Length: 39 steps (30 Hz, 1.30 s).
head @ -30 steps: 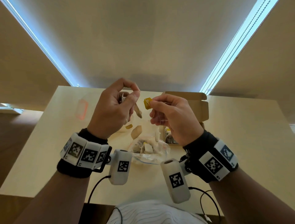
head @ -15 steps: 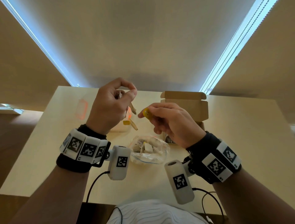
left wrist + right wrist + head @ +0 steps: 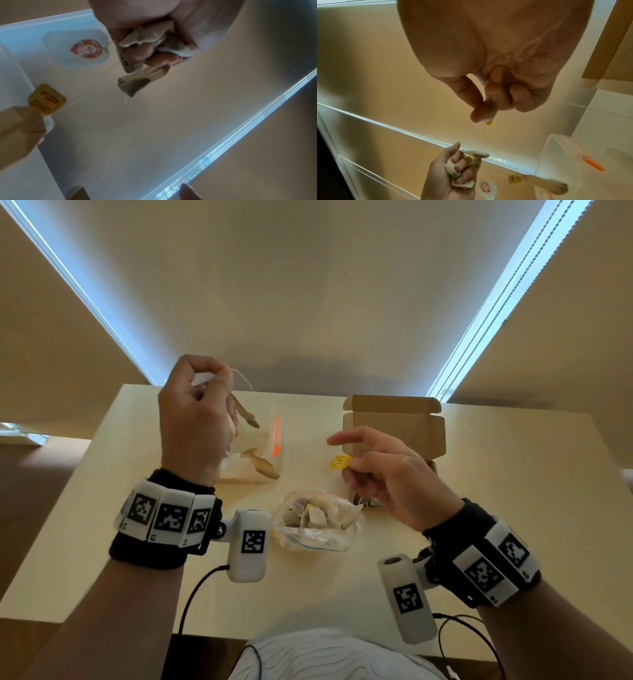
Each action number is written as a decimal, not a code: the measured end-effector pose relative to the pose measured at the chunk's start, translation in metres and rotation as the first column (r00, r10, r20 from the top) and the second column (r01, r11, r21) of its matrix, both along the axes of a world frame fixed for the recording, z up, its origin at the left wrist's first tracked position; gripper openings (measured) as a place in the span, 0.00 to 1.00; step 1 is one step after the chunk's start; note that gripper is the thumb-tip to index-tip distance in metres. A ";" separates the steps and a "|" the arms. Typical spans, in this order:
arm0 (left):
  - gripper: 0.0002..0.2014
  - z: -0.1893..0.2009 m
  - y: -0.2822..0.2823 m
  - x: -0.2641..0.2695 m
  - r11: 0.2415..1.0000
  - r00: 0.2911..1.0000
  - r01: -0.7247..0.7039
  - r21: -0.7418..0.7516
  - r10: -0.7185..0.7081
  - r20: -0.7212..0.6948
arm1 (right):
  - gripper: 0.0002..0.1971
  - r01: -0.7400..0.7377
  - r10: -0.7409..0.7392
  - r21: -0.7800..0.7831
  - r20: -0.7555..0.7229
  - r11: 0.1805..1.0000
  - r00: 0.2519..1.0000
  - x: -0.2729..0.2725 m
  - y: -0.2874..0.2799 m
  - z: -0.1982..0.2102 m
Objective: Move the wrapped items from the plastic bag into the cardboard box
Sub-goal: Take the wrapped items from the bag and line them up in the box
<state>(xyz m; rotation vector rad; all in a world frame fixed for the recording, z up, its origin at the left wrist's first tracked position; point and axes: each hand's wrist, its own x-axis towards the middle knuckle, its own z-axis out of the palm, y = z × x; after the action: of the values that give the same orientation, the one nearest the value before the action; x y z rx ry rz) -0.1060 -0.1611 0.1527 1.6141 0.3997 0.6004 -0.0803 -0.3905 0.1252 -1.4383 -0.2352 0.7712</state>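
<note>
My left hand (image 3: 202, 392) is raised over the table's left side and grips a bunch of brown tea bags (image 3: 147, 40) in its fist. One tea bag (image 3: 245, 414) sticks out beside the thumb; another tea bag (image 3: 264, 468) hangs lower on a thread. My right hand (image 3: 356, 465) pinches a yellow tag (image 3: 340, 462) just in front of the open cardboard box (image 3: 394, 422). In the left wrist view a thin thread runs from the yellow tag (image 3: 47, 99) toward the fist. The clear plastic bag (image 3: 318, 525) of wrapped items lies between my wrists.
A clear container with an orange strip (image 3: 275, 440) stands behind the hanging tea bag, left of the box. Cables (image 3: 191, 601) trail off the table's near edge. Window blinds rise behind the table.
My hands have pulled apart. The left one rose up and to the left with its tea bags. The right one carried the yellow tag right and down, toward the box.
</note>
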 end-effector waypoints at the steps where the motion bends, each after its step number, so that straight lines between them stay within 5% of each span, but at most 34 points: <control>1: 0.06 -0.001 0.002 0.000 1.000 1.000 0.000 0.000 0.000 -0.001 | 0.15 0.015 -0.014 -0.010 0.018 1.000 1.000 0.000 -0.004 -0.001; 4: 0.02 -0.009 -0.002 -0.003 0.993 0.995 0.093 0.073 -0.090 -0.049 | 0.14 0.048 -0.049 0.010 0.072 0.999 0.996 0.002 -0.012 0.000; 8: 0.11 -0.031 -0.017 -0.007 0.929 0.933 0.343 0.141 -0.319 -0.166 | 0.13 0.102 -0.110 0.072 0.130 0.992 0.985 0.007 -0.016 0.009; 12: 0.14 -0.060 -0.039 -0.009 0.704 0.742 0.664 0.252 -0.577 -0.342 | 0.11 0.102 -0.125 0.144 0.163 0.984 0.979 0.010 -0.011 0.019; 16: 0.25 -0.080 -0.069 -0.010 0.580 0.642 0.764 0.284 -0.635 -0.429 | 0.12 0.112 -0.142 0.226 0.120 0.968 0.983 0.011 -0.003 0.031; 19: 0.30 -0.088 -0.078 -0.007 0.563 0.633 0.770 0.301 -0.610 -0.477 | 0.12 0.161 -0.178 0.312 0.027 0.936 0.984 0.012 -0.001 0.044; 23: 0.07 -0.091 -0.076 -0.004 0.583 0.649 0.757 0.294 -0.621 -0.439 | 0.13 0.191 -0.193 0.369 -0.033 0.910 0.981 0.014 -0.003 0.057; 26: 0.05 -0.088 -0.075 -0.005 0.633 0.673 0.733 0.247 -0.627 -0.392 | 0.10 0.180 -0.211 0.386 0.037 0.905 0.977 0.022 -0.012 0.056; 28: 0.06 -0.084 -0.072 -0.006 0.685 0.688 0.711 0.161 -0.630 -0.362 | 0.15 0.209 -0.264 0.252 0.214 0.945 0.940 0.031 -0.024 0.046; 29: 0.06 -0.083 -0.070 -0.006 0.710 0.700 0.695 0.116 -0.632 -0.332 | 0.17 0.259 -0.269 0.079 0.395 0.963 0.878 0.036 -0.031 0.037; 31: 0.06 -0.078 -0.067 -0.006 0.739 0.735 0.666 0.104 -0.624 -0.265 | 0.16 0.385 -0.065 -0.295 0.716 0.874 0.696 0.042 -0.043 0.016; 32: 0.04 -0.074 -0.067 -0.006 0.747 0.747 0.656 0.103 -0.626 -0.223 | 0.14 0.407 0.057 -0.410 0.758 0.816 0.650 0.043 -0.047 0.005; 34: 0.05 -0.063 -0.066 -0.007 0.759 0.756 0.649 0.053 -0.636 -0.158 | 0.11 0.361 0.189 -0.546 0.710 0.756 0.678 0.044 -0.051 -0.015; 39: 0.06 -0.046 -0.068 -0.007 0.754 0.754 0.632 -0.178 -0.652 -0.080 | 0.09 0.241 0.233 -0.609 0.594 0.755 0.770 0.033 -0.040 -0.039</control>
<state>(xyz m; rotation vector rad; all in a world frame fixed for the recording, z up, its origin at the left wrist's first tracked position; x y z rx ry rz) -0.1127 -0.2295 0.1072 1.5326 -0.0387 -0.0738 -0.0478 -0.4301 0.0865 -2.3842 -0.5222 0.3078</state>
